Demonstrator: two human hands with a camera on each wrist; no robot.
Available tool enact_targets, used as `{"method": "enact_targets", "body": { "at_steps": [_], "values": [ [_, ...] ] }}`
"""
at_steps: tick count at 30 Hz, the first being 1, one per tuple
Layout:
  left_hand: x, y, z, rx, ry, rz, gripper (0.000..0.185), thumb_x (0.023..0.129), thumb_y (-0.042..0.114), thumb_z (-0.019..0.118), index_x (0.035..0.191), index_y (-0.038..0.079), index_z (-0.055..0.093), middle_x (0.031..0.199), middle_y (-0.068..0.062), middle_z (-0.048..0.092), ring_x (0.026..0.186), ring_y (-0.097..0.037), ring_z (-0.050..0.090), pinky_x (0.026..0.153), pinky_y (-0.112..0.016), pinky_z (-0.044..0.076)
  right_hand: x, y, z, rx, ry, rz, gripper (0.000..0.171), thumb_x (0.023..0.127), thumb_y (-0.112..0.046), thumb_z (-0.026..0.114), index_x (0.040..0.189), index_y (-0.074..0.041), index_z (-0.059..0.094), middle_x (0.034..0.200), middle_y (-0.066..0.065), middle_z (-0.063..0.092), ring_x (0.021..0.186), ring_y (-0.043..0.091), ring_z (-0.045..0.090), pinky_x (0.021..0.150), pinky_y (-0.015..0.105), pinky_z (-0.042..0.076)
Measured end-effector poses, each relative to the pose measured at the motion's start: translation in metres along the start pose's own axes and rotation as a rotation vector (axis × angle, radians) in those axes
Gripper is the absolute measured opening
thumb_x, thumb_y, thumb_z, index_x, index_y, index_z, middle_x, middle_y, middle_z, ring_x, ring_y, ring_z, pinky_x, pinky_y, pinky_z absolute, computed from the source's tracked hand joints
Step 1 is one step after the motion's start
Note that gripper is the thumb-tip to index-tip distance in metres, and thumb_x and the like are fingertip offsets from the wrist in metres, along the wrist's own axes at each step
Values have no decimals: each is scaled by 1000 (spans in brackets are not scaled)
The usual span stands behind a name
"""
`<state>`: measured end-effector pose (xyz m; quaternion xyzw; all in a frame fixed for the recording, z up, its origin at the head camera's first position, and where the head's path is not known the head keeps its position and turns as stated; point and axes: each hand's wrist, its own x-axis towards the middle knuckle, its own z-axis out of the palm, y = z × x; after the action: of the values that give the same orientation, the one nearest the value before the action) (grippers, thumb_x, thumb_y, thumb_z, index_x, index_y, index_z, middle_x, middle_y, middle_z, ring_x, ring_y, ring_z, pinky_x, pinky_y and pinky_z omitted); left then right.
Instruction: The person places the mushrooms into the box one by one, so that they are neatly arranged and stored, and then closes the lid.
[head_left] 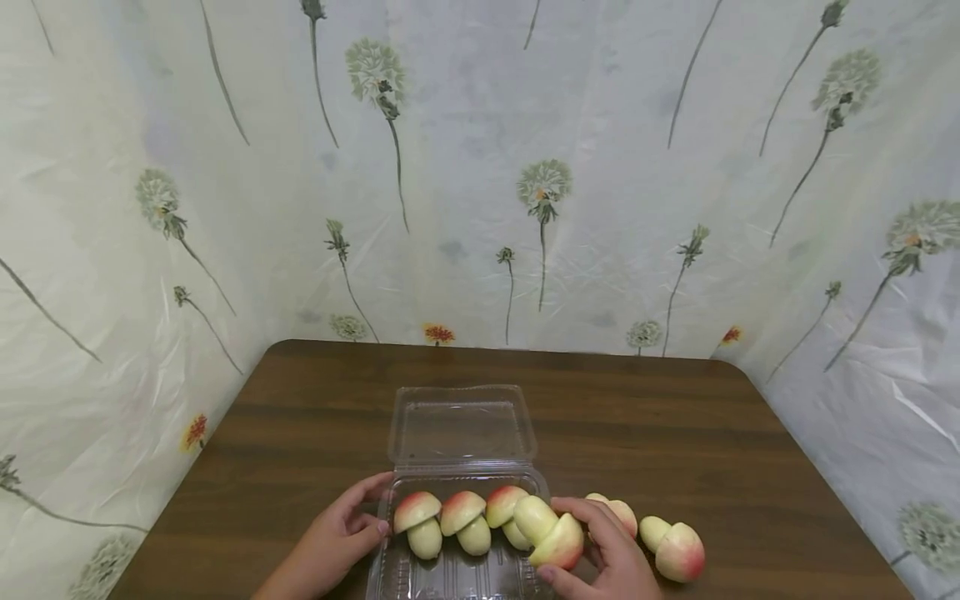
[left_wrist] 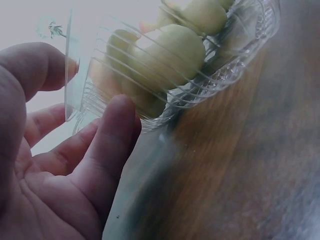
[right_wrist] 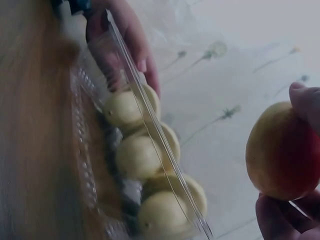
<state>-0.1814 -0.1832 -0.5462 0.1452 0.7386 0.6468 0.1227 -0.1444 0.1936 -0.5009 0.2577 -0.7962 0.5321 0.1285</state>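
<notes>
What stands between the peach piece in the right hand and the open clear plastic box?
Nothing visible. The right hand holds the red-yellow peach piece at the clear plastic box, beside three pieces already inside.

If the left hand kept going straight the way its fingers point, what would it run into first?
The left hand points right, at the near-left wall of the clear plastic box, which its fingertips seem already to touch. Just behind that wall sits the leftmost fruit piece. Depth is unclear, so actual contact is uncertain.
</notes>
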Motion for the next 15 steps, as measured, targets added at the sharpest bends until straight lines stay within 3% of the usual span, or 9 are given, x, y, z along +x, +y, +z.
{"method": "enact_targets", "body": {
  "at_steps": [15],
  "values": [
    [0,0,0,-8,-5,-3,67,103,10,66,161,3,34,150,-34,42,103,-23,71,87,-29,61,11,-9,39,65,-58,-30,61,80,-7,91,134,-9,62,124,9,62,108,3,59,78,28,62]
  ]
}}
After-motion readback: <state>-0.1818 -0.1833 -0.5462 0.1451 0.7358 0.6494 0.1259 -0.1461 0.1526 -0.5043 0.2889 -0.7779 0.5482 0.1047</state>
